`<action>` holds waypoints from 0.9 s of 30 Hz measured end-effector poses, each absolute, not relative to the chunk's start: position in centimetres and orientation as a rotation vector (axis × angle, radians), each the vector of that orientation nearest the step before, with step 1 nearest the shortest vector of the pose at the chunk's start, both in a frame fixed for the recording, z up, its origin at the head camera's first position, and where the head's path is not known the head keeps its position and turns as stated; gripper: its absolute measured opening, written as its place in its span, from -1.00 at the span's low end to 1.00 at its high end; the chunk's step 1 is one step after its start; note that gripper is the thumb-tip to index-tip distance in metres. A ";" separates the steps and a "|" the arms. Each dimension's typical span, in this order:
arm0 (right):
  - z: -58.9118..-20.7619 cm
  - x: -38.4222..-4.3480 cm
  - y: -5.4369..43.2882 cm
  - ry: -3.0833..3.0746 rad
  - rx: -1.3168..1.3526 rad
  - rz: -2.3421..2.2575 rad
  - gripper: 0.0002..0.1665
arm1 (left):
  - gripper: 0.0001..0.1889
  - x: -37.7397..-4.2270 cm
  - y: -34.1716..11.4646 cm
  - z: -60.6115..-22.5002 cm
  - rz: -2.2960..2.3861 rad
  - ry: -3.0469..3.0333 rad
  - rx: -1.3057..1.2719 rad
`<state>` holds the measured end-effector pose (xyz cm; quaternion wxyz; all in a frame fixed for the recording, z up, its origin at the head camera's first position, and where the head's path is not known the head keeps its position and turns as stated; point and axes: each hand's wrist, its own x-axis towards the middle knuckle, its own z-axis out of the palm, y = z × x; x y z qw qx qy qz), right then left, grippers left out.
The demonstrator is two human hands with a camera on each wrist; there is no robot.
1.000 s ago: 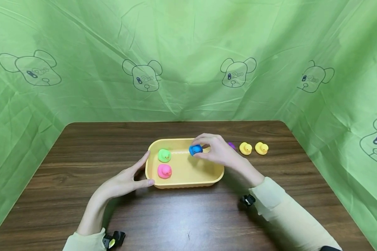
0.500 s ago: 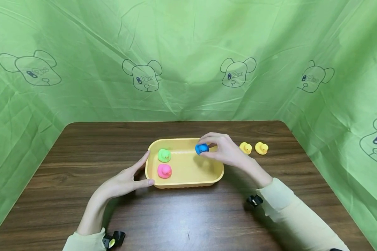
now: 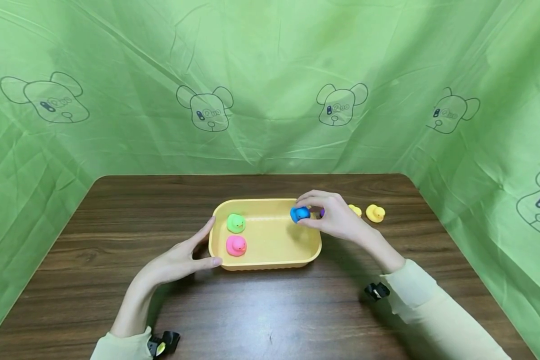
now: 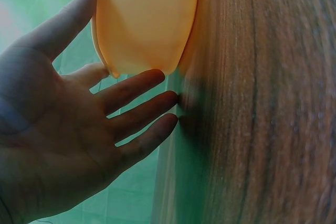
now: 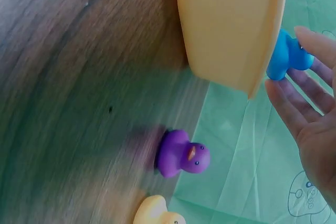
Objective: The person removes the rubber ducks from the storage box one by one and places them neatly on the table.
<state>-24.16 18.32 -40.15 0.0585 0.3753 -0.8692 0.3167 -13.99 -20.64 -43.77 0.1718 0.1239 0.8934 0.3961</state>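
Over the right end of a yellow tub [image 3: 270,266], my right hand [image 3: 335,217] pinches a blue rubber duck [image 3: 300,214] between thumb and fingers. The duck [image 5: 286,55] is above the rim in the right wrist view. My left hand [image 3: 177,260] touches the tub's left end, thumb at the front corner and forefinger at the back. Its fingers are spread and fairly straight in the left wrist view. Inside the tub sit a green duck [image 3: 236,223] and a pink duck [image 3: 236,245] at the left. A purple duck [image 5: 178,153] stands on the table beside the tub.
Two yellow ducks stand right of the purple one; the nearer yellow duck [image 3: 355,210] is partly behind my right hand, the farther yellow duck [image 3: 375,213] in full view. The brown wooden table [image 3: 270,320] is bounded by a green cloth [image 3: 270,145] at the back and sides.
My right hand has moved right with the blue duck, from over the tub's middle to near its right end. My left hand and the tub stay put.
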 end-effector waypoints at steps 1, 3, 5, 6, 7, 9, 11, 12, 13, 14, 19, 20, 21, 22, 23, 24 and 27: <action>-40.1 -24.1 18.5 -2.636 1.134 0.955 -0.66 | 0.09 -14.0 -20.6 -43.8 1.125 2.536 0.352; -40.1 -24.1 18.9 -2.637 1.129 0.952 -0.66 | 0.09 -14.0 -20.6 -43.8 1.123 2.536 0.353; -40.0 -24.0 19.2 -2.630 1.132 0.951 -0.66 | 0.09 -14.0 -20.6 -43.8 1.121 2.537 0.352; -40.0 -24.0 19.4 -2.628 1.132 0.949 -0.66 | 0.08 -14.0 -20.5 -43.8 1.121 2.537 0.353; -39.9 -23.9 19.6 -2.625 1.134 0.951 -0.67 | 0.08 -14.0 -20.5 -43.7 1.122 2.535 0.352; -39.9 -23.8 19.9 -2.616 1.140 0.948 -0.68 | 0.09 -14.0 -20.5 -43.7 1.126 2.535 0.351; -39.8 -23.8 20.1 -2.612 1.139 0.944 -0.68 | 0.09 -13.9 -20.5 -43.7 1.130 2.534 0.352; -39.8 -23.8 20.2 -2.612 1.138 0.944 -0.69 | 0.09 -13.9 -20.5 -43.7 1.132 2.534 0.353; -39.8 -23.7 20.4 -2.612 1.136 0.943 -0.69 | 0.09 -13.9 -20.5 -43.7 1.133 2.534 0.352; -39.7 -23.7 20.5 -2.613 1.133 0.940 -0.69 | 0.09 -13.9 -20.5 -43.7 1.132 2.536 0.353; -39.6 -23.7 21.1 -2.625 1.120 0.931 -0.69 | 0.09 -13.8 -20.5 -43.7 1.122 2.537 0.346; -39.6 -23.6 21.2 -2.625 1.118 0.927 -0.69 | 0.09 -13.8 -20.5 -43.7 1.119 2.541 0.346; -39.6 -23.6 21.3 -2.620 1.118 0.918 -0.69 | 0.09 -13.8 -20.5 -43.8 1.120 2.541 0.345; -39.6 -23.6 21.5 -2.616 1.116 0.916 -0.69 | 0.09 -13.8 -20.5 -43.8 1.119 2.545 0.346; -39.5 -23.6 21.6 -2.611 1.116 0.915 -0.69 | 0.09 -13.9 -20.5 -43.8 1.120 2.547 0.347; -39.5 -23.6 21.8 -2.605 1.116 0.915 -0.68 | 0.10 -13.9 -20.6 -43.8 1.121 2.548 0.347; -39.5 -23.6 22.3 -2.602 1.112 0.913 -0.68 | 0.09 -13.9 -20.6 -43.9 1.128 2.545 0.346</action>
